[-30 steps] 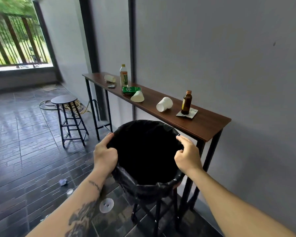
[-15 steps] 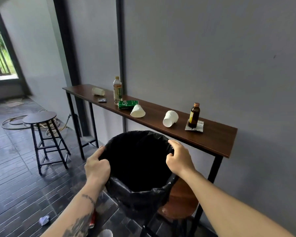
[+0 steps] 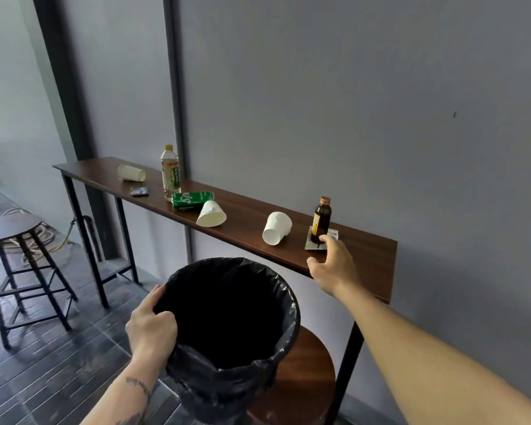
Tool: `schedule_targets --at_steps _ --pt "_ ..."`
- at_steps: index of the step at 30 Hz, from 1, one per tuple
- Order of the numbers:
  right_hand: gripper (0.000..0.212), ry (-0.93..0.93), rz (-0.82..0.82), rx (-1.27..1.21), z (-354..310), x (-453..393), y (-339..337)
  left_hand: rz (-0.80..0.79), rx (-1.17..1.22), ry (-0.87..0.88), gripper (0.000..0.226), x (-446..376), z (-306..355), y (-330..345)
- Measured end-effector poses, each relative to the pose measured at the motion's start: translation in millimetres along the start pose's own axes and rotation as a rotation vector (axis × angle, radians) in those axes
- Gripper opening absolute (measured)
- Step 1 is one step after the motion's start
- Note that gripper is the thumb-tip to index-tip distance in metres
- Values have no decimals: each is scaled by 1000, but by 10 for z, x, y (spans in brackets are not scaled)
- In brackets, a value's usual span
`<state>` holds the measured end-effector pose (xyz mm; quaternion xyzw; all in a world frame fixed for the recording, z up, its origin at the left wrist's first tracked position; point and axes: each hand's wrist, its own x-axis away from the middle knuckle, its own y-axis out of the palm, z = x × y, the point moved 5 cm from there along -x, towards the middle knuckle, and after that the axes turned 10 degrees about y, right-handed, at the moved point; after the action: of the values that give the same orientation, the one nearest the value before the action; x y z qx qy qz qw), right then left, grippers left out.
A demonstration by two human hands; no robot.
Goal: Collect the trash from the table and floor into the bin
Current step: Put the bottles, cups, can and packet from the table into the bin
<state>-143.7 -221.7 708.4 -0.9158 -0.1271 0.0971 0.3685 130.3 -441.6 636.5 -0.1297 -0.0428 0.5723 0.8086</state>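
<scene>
A bin lined with a black bag (image 3: 285, 338) sits on a round wooden stool (image 3: 307, 372) in front of the narrow brown table (image 3: 368, 259). My left hand (image 3: 151, 326) grips the bin's near-left rim. My right hand (image 3: 334, 265) is open over the table's front edge, fingertips at the base of a small brown bottle (image 3: 321, 219) that stands on a flat wrapper (image 3: 314, 245). Further left on the table lie two white paper cups (image 3: 276, 228) (image 3: 211, 213), a green can (image 3: 192, 199), a clear bottle (image 3: 170, 171), a third cup (image 3: 131, 173) and a small dark packet (image 3: 139, 191).
A black round stool (image 3: 10, 225) stands on the dark tiled floor at left, with a coiled hose (image 3: 43, 240) behind it. A grey wall runs right behind the table. A dark pillar (image 3: 65, 87) stands at the table's far end.
My right hand has let go of the bin's rim and reached out to the brown bottle. The view has swung right and closer to the table; the floor litter is out of sight.
</scene>
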Motion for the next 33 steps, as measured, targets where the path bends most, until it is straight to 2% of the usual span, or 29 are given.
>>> schedule_targets --at_steps 5,11,14,16,21,27,33 --pt "55 84 59 -75 225 -661 -70 39 -13 -23 80 -208 -14 276" --pt "85 178 22 -59 514 -1504 101 88 -39 -34 80 -372 -10 616" --pt "88 202 -4 -64 574 -1820 230 120 -67 -40 84 -457 -125 650" --pt "83 192 7 -50 569 -1965 315 140 -64 -50 83 -472 -143 676" --pt "51 166 86 87 604 -2087 475 149 -88 -54 82 -496 -134 832" --pt "43 146 128 40 579 -2047 440 113 -38 -73 79 -627 -127 1026" --pt "33 69 154 22 566 -1824 358 7 -10 -52 81 -714 -167 1127"
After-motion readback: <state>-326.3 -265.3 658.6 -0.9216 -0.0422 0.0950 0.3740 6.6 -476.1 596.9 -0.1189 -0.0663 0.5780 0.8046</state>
